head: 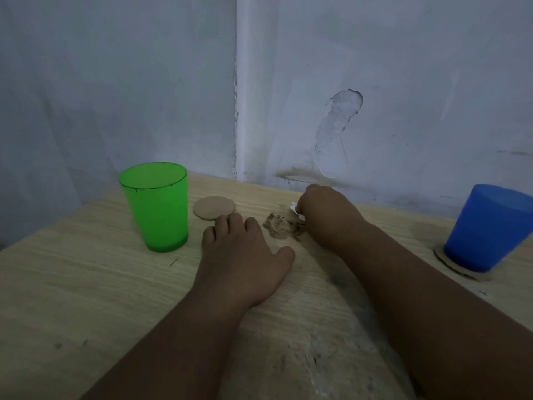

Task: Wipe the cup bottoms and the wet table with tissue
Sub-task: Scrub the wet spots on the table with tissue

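A translucent green cup [157,207] stands upright on the wooden table [72,284], left of centre. A blue cup [487,226] stands at the right on a round cardboard coaster [461,271]. My left hand [245,255] lies flat on the table, palm down, fingers apart, between the green cup and a dark wet patch [281,226]. My right hand [326,215] is closed on a small white tissue [297,211], pressed to the table at the patch's right edge. Most of the tissue is hidden under the fingers.
A bare round cardboard coaster [214,207] lies just right of the green cup. A scuffed grey-blue wall [375,96] rises directly behind the table's far edge. The near part of the table shows pale smears.
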### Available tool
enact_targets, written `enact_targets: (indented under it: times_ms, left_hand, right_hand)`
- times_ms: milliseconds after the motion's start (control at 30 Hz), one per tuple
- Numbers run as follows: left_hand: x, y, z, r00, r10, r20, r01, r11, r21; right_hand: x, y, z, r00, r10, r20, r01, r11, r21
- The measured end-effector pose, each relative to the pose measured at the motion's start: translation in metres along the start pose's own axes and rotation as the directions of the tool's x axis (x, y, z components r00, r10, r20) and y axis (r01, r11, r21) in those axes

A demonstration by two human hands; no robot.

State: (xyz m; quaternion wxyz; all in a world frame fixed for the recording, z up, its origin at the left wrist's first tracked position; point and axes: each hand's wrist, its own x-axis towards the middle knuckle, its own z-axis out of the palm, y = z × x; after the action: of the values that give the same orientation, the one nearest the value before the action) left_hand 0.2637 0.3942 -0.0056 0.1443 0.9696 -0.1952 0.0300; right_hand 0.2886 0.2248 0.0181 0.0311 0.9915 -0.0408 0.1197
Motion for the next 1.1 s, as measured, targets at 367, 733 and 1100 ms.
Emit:
enact_targets:
  times_ms: [367, 733, 1100]
  left_hand:
    - [0.001, 0.000, 0.000, 1.000, -0.006, 0.009, 0.006, 1.000, 0.016]
    - [0.000, 0.001, -0.001, 1.000, -0.009, 0.011, 0.009, 1.000, 0.012]
    - [0.000, 0.000, -0.002, 1.000, -0.010, 0.016, 0.010, 1.000, 0.014]
  right_hand:
    - [-0.020, 0.002, -0.029, 0.972, 0.217, 0.089, -0.201, 0.577, 0.792]
    - [-0.011, 0.021, -0.007, 0.923, 0.371, 0.105, -0.370, 0.775, 0.512]
    - [-0.020, 0.012, -0.018, 0.999, 0.038, 0.023, -0.038, 0.999, -0.013]
